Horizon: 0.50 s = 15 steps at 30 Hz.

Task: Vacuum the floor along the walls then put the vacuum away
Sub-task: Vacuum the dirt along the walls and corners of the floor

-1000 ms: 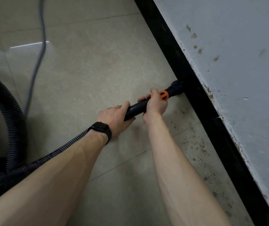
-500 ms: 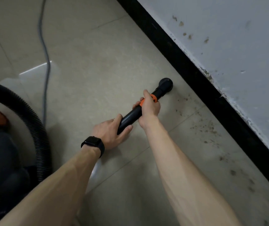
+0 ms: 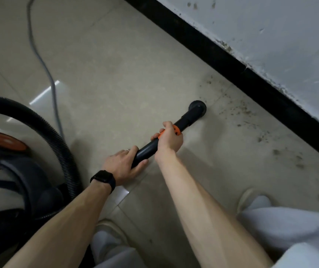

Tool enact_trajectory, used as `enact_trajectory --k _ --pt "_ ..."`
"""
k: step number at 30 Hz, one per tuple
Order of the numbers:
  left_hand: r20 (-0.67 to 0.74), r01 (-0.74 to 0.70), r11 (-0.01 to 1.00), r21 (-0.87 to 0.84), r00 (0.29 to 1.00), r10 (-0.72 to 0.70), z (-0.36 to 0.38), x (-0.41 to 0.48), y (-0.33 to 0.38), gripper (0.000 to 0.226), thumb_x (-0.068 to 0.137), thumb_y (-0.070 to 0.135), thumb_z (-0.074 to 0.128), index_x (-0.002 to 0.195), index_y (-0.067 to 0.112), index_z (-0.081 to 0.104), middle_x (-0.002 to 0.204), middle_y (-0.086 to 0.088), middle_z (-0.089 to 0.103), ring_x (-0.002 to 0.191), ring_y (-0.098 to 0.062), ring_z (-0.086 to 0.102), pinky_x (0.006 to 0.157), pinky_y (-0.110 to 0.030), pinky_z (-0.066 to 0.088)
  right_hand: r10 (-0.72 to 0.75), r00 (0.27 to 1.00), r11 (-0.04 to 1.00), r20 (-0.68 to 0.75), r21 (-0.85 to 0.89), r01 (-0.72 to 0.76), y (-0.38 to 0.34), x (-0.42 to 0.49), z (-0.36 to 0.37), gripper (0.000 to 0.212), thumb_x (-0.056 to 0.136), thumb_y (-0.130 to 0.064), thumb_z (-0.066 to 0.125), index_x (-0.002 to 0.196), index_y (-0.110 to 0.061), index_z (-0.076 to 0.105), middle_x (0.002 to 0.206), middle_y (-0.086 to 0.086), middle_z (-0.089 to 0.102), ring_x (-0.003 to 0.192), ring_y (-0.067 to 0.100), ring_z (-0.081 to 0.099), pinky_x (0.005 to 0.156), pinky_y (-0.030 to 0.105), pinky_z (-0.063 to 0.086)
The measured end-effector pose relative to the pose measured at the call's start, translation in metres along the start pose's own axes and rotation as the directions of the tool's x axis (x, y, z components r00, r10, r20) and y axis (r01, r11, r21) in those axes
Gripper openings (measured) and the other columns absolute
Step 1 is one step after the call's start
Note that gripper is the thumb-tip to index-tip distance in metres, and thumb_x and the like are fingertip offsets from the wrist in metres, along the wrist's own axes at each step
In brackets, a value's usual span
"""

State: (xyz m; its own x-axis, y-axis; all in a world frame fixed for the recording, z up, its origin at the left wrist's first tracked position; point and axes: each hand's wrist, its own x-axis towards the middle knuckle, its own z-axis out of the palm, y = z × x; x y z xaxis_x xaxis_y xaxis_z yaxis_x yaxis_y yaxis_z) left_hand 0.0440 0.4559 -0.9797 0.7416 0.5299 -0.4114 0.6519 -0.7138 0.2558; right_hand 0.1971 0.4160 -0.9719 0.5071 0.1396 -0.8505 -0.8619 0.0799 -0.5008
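Note:
A black vacuum wand (image 3: 185,120) with an orange collar (image 3: 176,130) lies low over the beige tiled floor (image 3: 116,74). Its round nozzle (image 3: 197,108) sits on the tile, a short way off the black skirting board (image 3: 232,66). My right hand (image 3: 169,139) grips the wand at the orange collar. My left hand (image 3: 125,164), with a black watch on the wrist, holds the wand's rear end. The dark vacuum body (image 3: 6,171) with an orange button stands at the left, its ribbed hose (image 3: 58,140) arching over it.
Dark dirt specks (image 3: 238,113) lie scattered on the tiles between the nozzle and the skirting, running right along the wall (image 3: 280,35). A grey power cord (image 3: 44,64) trails across the floor at the left. My feet and light trousers (image 3: 280,219) are at the bottom.
The nozzle has come away from the skirting and moved back over the tile. The view has pulled back, so the vacuum body, my feet and more dirty floor now show.

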Motion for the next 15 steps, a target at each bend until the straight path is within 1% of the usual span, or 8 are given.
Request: enact_trajectory --k 2,7,11,13,15 --pt "0.002 -0.01 0.999 0.033 1.0 0.01 -0.001 0.0 0.005 0.046 0.09 0.069 0.028 0.105 0.027 0.04 0.089 0.003 0.061 0.073 -0.022 0.057 0.057 -0.031 0.036 0.002 1.0 1.0 -0.013 0.014 -0.002 -0.003 0.0 -0.003 0.021 0.082 -0.011 0.067 0.101 -0.011 0.058 0.054 -0.004 0.051 0.039 0.015 0.046 0.049 0.028 0.048" --pt "0.021 -0.045 0.997 0.066 0.999 0.043 -0.01 0.007 0.02 0.044 0.09 0.069 0.027 0.103 0.028 0.037 0.092 0.005 0.059 0.075 -0.02 0.056 0.056 -0.031 0.035 -0.001 1.0 0.999 -0.019 0.045 0.002 -0.019 0.005 -0.005 0.021 0.074 -0.009 0.064 0.094 -0.011 0.057 0.053 -0.003 0.048 0.037 0.016 0.042 0.045 0.026 0.044" --pt "0.069 0.025 0.998 0.051 0.997 -0.028 -0.017 0.003 0.03 0.042 0.092 0.069 0.029 0.102 0.028 0.036 0.086 0.008 0.052 0.067 -0.016 0.047 0.056 -0.032 0.039 0.001 1.0 1.0 -0.004 0.014 -0.001 -0.023 0.006 -0.001 0.02 0.073 -0.01 0.062 0.093 -0.01 0.058 0.051 -0.003 0.049 0.036 0.016 0.042 0.043 0.027 0.042" --pt "0.118 0.058 0.998 0.033 0.991 -0.062 -0.021 0.003 0.032 0.04 0.093 0.068 0.031 0.102 0.029 0.034 0.082 0.01 0.049 0.062 -0.015 0.048 0.055 -0.032 0.041 0.001 1.0 1.0 0.001 -0.004 -0.001 -0.022 0.005 0.002 0.02 0.072 -0.01 0.062 0.092 -0.01 0.058 0.051 -0.003 0.051 0.036 0.016 0.042 0.044 0.027 0.043" --pt "0.179 0.082 0.996 0.038 0.98 -0.087 -0.027 0.006 0.033 0.038 0.093 0.069 0.033 0.099 0.031 0.032 0.076 0.013 0.047 0.059 -0.011 0.05 0.05 -0.03 0.037 -0.003 1.0 1.0 -0.003 -0.02 0.003 -0.022 0.006 0.004 0.018 0.072 -0.01 0.062 0.089 -0.01 0.057 0.052 -0.003 0.052 0.036 0.017 0.043 0.045 0.028 0.044"
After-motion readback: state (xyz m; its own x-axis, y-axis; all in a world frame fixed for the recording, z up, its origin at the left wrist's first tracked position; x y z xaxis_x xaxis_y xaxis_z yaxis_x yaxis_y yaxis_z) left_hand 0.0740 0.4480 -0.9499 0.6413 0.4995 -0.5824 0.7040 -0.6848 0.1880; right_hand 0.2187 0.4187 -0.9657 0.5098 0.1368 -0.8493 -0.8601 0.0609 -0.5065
